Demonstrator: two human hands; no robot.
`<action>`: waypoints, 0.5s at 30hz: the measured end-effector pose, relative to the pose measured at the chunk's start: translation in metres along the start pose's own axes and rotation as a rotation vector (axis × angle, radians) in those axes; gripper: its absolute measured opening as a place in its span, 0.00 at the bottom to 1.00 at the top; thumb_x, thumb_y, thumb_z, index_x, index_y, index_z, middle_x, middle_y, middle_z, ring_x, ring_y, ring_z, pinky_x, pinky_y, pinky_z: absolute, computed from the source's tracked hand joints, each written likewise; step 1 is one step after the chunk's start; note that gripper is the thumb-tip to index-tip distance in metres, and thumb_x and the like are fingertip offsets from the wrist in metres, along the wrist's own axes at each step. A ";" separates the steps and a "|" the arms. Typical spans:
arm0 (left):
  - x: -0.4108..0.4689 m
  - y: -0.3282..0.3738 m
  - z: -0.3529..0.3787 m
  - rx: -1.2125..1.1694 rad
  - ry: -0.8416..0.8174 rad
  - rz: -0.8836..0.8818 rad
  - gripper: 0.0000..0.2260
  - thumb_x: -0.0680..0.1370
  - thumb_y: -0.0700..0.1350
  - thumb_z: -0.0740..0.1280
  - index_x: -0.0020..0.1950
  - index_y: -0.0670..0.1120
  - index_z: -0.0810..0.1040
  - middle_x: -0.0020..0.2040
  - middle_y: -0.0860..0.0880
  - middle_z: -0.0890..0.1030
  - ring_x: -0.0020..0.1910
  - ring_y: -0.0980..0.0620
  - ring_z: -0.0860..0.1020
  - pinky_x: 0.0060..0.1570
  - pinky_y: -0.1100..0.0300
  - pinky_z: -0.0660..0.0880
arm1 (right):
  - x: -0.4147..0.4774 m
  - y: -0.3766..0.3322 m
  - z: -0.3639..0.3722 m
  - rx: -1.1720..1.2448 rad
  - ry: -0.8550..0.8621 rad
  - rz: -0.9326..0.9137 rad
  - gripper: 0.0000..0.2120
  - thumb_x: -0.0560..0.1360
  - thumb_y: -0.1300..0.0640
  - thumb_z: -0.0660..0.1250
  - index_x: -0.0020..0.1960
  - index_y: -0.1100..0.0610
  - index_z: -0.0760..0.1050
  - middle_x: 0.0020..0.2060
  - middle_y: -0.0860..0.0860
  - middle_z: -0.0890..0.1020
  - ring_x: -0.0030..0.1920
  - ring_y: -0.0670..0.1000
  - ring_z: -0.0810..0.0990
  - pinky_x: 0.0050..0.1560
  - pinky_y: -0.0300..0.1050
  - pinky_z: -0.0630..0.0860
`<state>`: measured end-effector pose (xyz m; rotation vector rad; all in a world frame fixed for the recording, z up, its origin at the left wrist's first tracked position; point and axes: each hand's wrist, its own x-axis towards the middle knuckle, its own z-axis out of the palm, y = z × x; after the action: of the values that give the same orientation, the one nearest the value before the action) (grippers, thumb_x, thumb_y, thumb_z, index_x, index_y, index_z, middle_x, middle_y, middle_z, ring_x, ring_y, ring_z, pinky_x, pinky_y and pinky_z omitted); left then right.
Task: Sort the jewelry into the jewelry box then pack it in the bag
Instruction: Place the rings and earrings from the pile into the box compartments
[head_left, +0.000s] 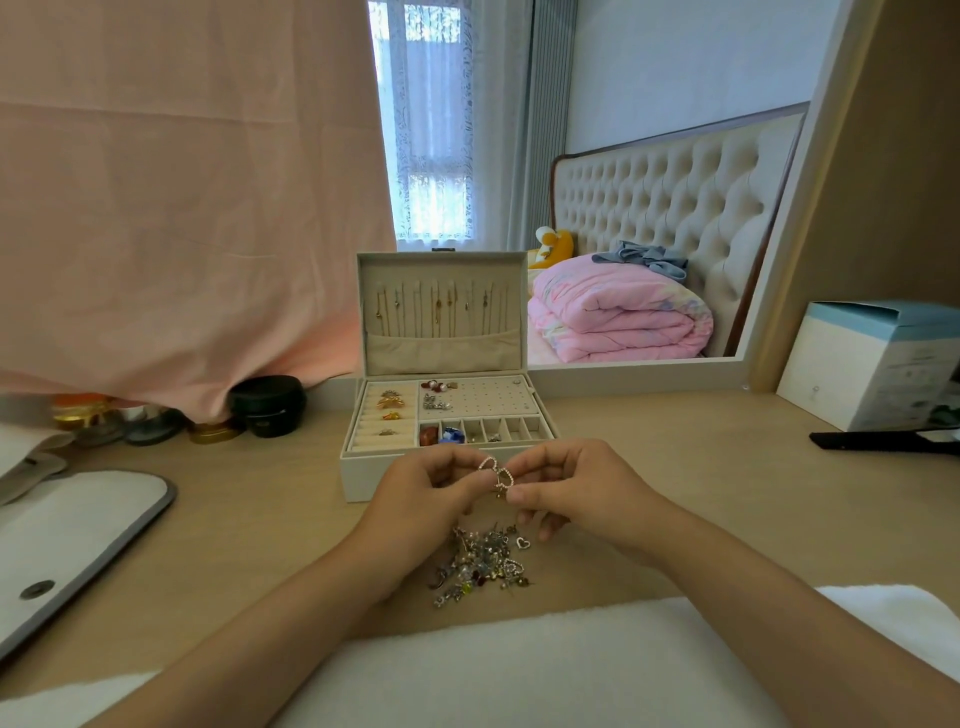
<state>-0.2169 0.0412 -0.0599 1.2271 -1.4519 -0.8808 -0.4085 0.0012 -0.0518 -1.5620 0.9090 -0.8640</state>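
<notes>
An open cream jewelry box (363, 475) stands on the desk, lid upright with necklaces hanging inside. Rings sit in its left rolls, and small pieces lie in its compartments. In front of it, my left hand (421, 499) and my right hand (576, 488) each pinch one of two rose-gold heart-shaped earrings (496, 473), held together just above the desk. Below my hands lies a pile of loose jewelry (483, 564) with a small silver heart at its right edge. A white and grey bag (78, 525) lies flat at the left.
Small jars and a black round case (270, 405) sit under a pink cloth at the back left. A white and blue carton (878, 364) and a black flat object (883, 441) are at the right. A mirror leans behind the box. White fabric covers the near edge.
</notes>
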 end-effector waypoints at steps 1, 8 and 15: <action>0.002 0.001 0.000 -0.001 0.000 -0.006 0.03 0.77 0.42 0.73 0.49 0.48 0.85 0.38 0.49 0.85 0.34 0.56 0.78 0.36 0.64 0.75 | 0.001 0.000 -0.001 -0.004 0.003 -0.004 0.07 0.73 0.68 0.74 0.51 0.61 0.83 0.35 0.57 0.84 0.34 0.53 0.83 0.30 0.42 0.78; 0.022 0.018 0.004 0.039 0.048 0.073 0.05 0.78 0.44 0.71 0.44 0.46 0.84 0.35 0.47 0.82 0.33 0.56 0.77 0.34 0.65 0.74 | 0.010 -0.014 -0.009 0.079 0.077 -0.015 0.05 0.77 0.63 0.71 0.52 0.62 0.82 0.40 0.55 0.85 0.35 0.53 0.84 0.29 0.44 0.79; 0.067 0.034 0.023 0.175 0.103 0.145 0.02 0.78 0.45 0.72 0.45 0.49 0.83 0.33 0.54 0.81 0.27 0.63 0.75 0.26 0.70 0.68 | 0.034 -0.040 -0.041 -0.080 0.238 -0.032 0.05 0.77 0.60 0.72 0.51 0.61 0.83 0.42 0.53 0.87 0.30 0.49 0.79 0.27 0.40 0.69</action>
<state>-0.2468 -0.0178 -0.0179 1.2586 -1.5385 -0.5949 -0.4256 -0.0422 -0.0035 -1.5675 1.1016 -1.0641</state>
